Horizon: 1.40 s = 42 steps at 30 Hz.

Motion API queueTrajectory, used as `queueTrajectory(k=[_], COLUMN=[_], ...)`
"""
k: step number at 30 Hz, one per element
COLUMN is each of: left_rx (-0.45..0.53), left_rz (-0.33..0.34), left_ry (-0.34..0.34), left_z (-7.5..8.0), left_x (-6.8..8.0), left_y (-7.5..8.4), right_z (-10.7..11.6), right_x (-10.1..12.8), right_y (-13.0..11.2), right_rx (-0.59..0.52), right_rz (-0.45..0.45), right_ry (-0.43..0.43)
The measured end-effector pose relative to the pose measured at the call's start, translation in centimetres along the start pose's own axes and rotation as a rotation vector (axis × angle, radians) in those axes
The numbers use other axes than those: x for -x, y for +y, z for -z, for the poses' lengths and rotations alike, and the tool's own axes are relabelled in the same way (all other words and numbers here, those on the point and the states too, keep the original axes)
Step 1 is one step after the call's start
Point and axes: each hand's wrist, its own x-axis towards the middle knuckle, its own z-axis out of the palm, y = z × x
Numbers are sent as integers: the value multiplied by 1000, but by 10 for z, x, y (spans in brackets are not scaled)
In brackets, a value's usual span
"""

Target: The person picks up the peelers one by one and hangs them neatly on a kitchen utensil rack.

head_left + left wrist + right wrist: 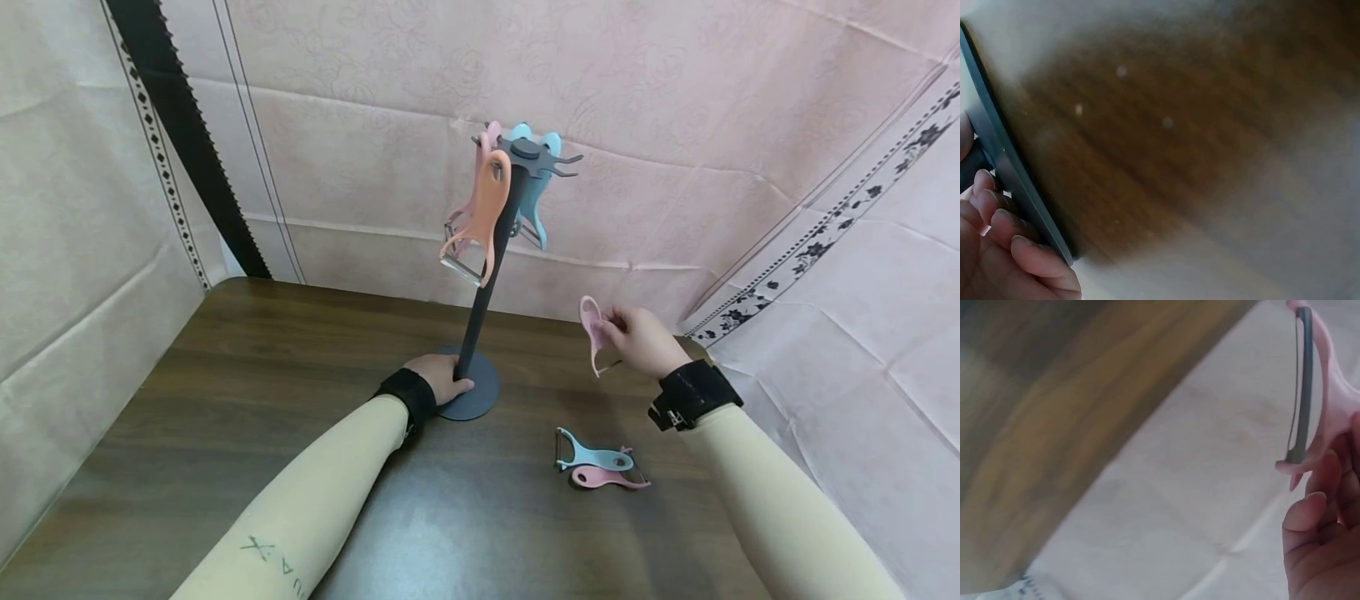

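Dark hand-drawn marks on left sleeve (300,533), not clearly legible

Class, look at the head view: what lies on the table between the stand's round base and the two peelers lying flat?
Only bare wooden table lies between the stand's base and the blue peeler and pink peeler; the head view shows this.

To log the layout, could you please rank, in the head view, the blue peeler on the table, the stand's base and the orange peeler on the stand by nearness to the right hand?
1. Blue peeler on the table, below the right hand.
2. Stand's base, left of it.
3. Orange peeler, hanging high, upper left.
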Motion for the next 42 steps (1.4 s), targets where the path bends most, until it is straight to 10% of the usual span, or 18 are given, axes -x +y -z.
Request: queueTrajectory(k=[24, 42], left_rx=[8, -6], left_rz=[-9, 7], left_ry=[9, -7], left_z=[-1, -1], left_x=[1, -1], left_y=[0, -1], right_z=[61, 79], right_x=[-15, -48], right_y=[-116, -147], right_rx=[-400, -630], right_rz=[231, 164], right_ry=[284, 212])
